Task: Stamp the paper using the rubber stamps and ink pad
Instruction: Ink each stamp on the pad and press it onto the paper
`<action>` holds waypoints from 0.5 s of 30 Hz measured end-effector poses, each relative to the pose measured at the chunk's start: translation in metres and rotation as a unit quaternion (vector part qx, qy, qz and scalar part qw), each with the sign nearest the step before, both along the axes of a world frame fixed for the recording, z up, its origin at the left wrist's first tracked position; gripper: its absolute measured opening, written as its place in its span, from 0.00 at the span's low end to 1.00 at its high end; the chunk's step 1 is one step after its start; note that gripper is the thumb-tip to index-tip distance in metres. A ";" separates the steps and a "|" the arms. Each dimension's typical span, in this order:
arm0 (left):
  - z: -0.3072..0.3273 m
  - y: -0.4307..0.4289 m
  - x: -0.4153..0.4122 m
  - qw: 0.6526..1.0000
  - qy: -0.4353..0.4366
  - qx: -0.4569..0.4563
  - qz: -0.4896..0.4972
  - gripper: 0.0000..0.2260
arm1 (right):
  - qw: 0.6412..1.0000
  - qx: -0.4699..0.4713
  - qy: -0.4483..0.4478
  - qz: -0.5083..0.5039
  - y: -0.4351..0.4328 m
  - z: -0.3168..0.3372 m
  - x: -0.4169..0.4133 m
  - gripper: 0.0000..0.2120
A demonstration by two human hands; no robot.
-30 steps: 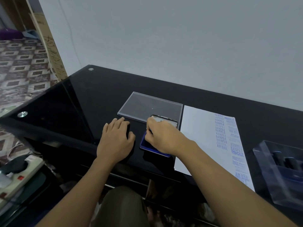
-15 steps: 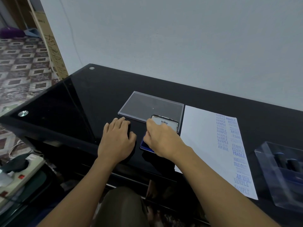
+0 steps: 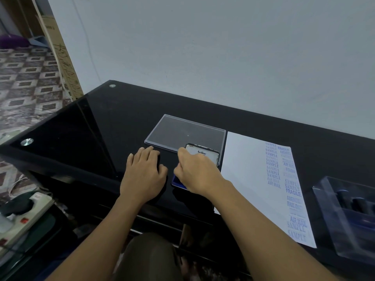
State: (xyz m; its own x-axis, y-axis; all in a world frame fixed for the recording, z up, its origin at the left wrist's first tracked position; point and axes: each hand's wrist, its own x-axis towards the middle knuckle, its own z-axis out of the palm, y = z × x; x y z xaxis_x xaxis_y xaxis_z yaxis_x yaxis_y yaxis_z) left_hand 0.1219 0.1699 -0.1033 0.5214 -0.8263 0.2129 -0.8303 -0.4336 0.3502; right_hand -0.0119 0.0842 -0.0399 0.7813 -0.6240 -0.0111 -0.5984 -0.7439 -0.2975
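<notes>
The ink pad [image 3: 178, 184] lies on the black table with its blue pad showing and its white "Artline" lid [image 3: 204, 154] raised behind it. My right hand [image 3: 195, 172] sits on the pad, knuckles up, fingers curled round something hidden beneath them, seemingly a rubber stamp. My left hand [image 3: 143, 172] rests flat on the table just left of the pad, holding nothing. The white paper [image 3: 247, 171] lies right of the pad. Its right strip carries several blue prints such as SAMPLE, FRAGILE and AIR MAIL.
A clear plastic cover [image 3: 182, 132] lies flat behind the ink pad. A clear tray [image 3: 349, 216] with dark stamp handles stands at the right edge. The black glass table [image 3: 91, 128] ends at the left. A power strip [image 3: 24, 218] lies on the floor below.
My right hand has drawn slightly back toward me on the pad, which uncovers more of the lid and its label. The left hand has stayed where it was.
</notes>
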 end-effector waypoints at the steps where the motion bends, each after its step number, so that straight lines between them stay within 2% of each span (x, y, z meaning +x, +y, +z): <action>1: 0.000 0.000 0.000 1.000 0.000 0.001 0.000 0.18 | 1.000 0.000 -0.002 -0.001 0.000 0.000 0.000 0.06; 10: 0.002 0.000 -0.001 1.000 -0.001 0.001 0.000 0.17 | 0.999 0.007 -0.027 -0.019 0.004 -0.003 -0.006 0.07; 15: 0.001 -0.001 -0.001 1.000 -0.003 0.006 0.000 0.18 | 1.000 -0.004 -0.007 -0.023 0.002 -0.001 -0.002 0.06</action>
